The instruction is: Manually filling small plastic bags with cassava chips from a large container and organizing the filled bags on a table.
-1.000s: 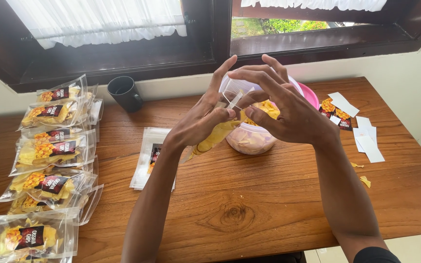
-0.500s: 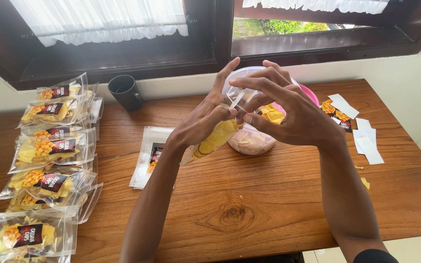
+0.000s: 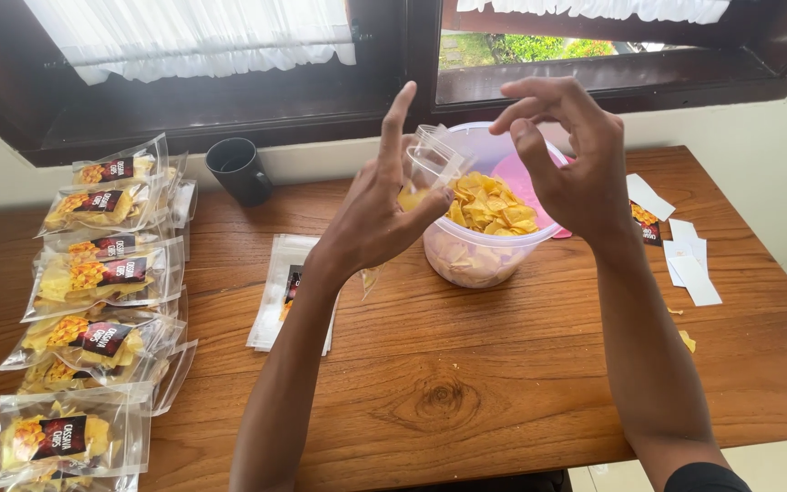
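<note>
While the left hand (image 3: 371, 219) pinches a clear chip pouch (image 3: 430, 169) between thumb and fingers, the right hand (image 3: 571, 164) hovers loosely curled, empty, above the chip tub (image 3: 480, 255); the tilted pouch could spill.

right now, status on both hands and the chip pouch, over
Left hand gripping clear chip pouch, mouth up. Right hand free, fingers curled, above tub of yellow chips. Nothing between hands and tub.

Clear pouch (image 3: 430, 169), seemingly open-topped, held upright over the chip tub (image 3: 480, 255).
</note>
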